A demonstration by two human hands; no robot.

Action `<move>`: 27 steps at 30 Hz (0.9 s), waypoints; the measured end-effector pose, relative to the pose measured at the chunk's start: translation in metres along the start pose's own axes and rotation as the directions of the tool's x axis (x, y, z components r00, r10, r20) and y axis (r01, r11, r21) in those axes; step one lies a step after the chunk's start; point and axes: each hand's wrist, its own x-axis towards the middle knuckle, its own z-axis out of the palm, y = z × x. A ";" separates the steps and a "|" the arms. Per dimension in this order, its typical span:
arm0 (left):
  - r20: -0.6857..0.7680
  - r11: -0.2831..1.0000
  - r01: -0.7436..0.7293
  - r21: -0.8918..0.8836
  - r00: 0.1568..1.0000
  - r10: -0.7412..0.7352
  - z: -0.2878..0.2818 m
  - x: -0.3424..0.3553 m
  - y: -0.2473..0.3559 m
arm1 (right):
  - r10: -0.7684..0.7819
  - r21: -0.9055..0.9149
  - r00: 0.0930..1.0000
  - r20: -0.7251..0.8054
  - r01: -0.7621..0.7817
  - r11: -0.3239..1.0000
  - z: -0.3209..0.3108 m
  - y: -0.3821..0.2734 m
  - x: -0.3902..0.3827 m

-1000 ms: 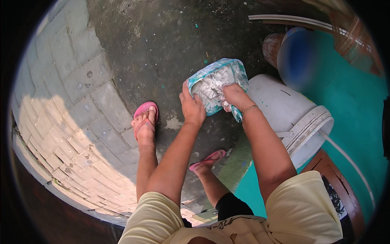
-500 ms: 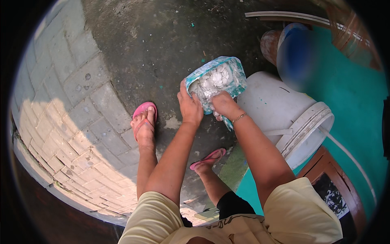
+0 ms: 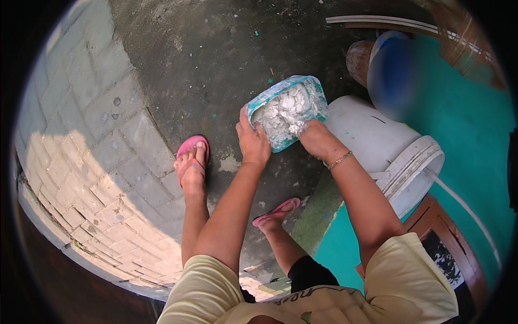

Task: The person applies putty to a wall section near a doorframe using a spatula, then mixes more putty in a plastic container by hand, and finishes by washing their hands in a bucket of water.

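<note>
A teal, white-smeared plastic tub (image 3: 315, 89) is held up off the ground, with thick white paste (image 3: 288, 110) heaped inside. My left hand (image 3: 253, 141) is closed round the tub's left side, thumb near the rim and the other fingers mostly hidden. At the lower right of the tub, my right hand (image 3: 318, 139), with a bracelet at the wrist, is closed and reaches to the rim beside the paste. Its fingertips are hidden, and whatever it grips cannot be seen now.
A large white bucket (image 3: 364, 127) lies on its side to the right, against the teal wall (image 3: 458, 156). Beyond it is a blue container (image 3: 391, 75), partly blurred. Dark ground (image 3: 216, 81) stretches ahead; paving blocks (image 3: 102, 135) cover the left. My feet wear pink flip-flops (image 3: 189, 143).
My right hand has shifted right along the tub's edge and turned; the teal-and-white stick-like end that showed below it is now hidden. The paste's surface looks different. My left hand and the tub stay put.
</note>
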 end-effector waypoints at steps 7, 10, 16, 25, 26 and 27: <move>0.029 1.000 0.017 0.015 0.999 -0.018 0.006 0.001 0.005 | 0.033 -0.312 0.996 -0.087 -0.059 0.948 0.017 -0.067 0.008; 0.045 0.999 0.036 0.018 0.998 -0.037 0.004 -0.003 0.007 | -0.008 -0.128 0.999 -0.048 0.002 0.992 0.008 -0.044 0.008; 0.013 0.998 0.054 0.021 0.998 -0.055 0.006 -0.001 0.004 | -0.056 -0.380 0.997 0.052 0.072 0.922 0.024 -0.024 -0.011; 0.001 0.999 -0.033 -0.029 0.999 0.033 0.003 0.000 -0.003 | -0.088 -0.027 0.988 0.129 0.092 0.995 0.011 -0.010 -0.001; -0.010 0.998 -0.042 -0.039 0.999 0.042 0.002 -0.001 -0.005 | -0.139 -0.104 0.975 0.172 0.159 0.982 0.020 -0.012 -0.006; -0.001 0.998 -0.040 -0.044 0.999 0.040 0.003 -0.002 -0.008 | -0.185 -0.180 0.959 0.212 0.225 0.958 0.026 -0.016 -0.007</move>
